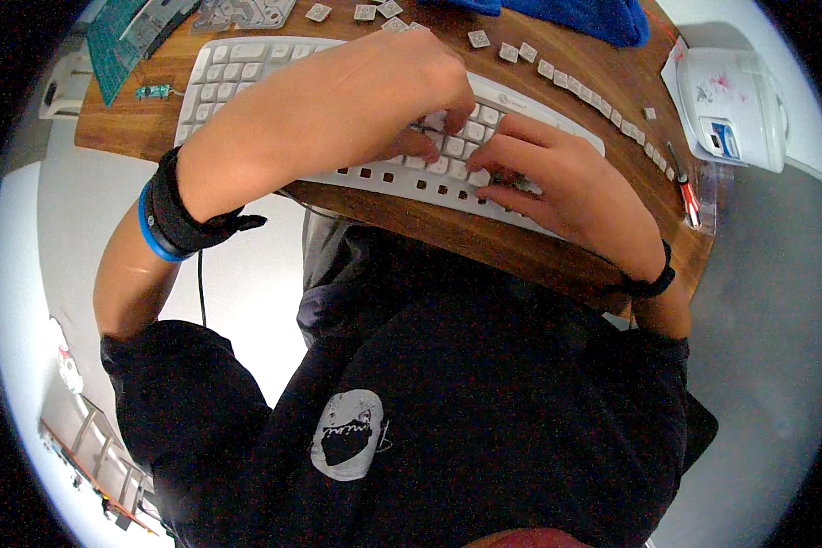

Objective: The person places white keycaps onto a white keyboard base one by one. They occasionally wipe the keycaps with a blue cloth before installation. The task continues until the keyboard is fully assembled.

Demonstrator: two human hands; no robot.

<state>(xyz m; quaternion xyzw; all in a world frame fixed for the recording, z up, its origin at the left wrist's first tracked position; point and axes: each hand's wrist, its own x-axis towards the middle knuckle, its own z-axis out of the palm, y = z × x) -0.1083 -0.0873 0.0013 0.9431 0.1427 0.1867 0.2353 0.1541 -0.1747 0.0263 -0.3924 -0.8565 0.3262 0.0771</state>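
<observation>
A white keyboard point(411, 187) lies near the table's front edge, with white keycaps on most of it and dark square openings along its near row. My left hand point(411, 87) arches over its middle, wrist raised; the bent index finger and thumb are apart, close to the keys. Just to the right, my right hand point(562, 173) rests over the keyboard with curved fingers. Its fingertips and thumb are on either side of a white keycap point(478, 178) in the lower rows. My hands and left forearm hide part of the keyboard.
Loose square pale pieces point(596, 99) form a curved line behind the keyboard toward the right. A red-and-white handled tool point(690, 201) lies at the right edge, beside a white container point(731, 105). A small green circuit board point(152, 91), green mat point(110, 55) and blue cloth point(584, 18) are farther back.
</observation>
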